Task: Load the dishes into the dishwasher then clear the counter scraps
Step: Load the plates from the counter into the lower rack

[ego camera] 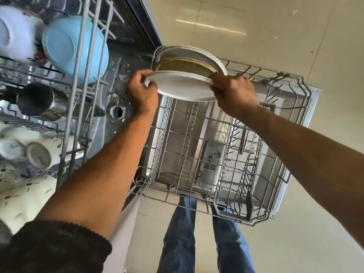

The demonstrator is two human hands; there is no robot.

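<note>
White plate (183,86): gripped at opposite rim edges by left hand (142,91) and right hand (233,91); held over lower rack (262,218), far end, beside standing soiled plate (187,66).

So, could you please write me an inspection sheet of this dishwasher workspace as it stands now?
Surface: lower rack pulled out over the open door, mostly bare wire.
Job's things: white plate held over the rack's far end; soiled plate and another pale plate stand behind it.
Clutter: upper rack holds a blue bowl, a steel cup and white mugs.
Grippers: left hand and right hand each grip the white plate's rim.
Cables: nothing seen.
Surroundings: pale tiled floor; the person's jeans below the rack.
</note>
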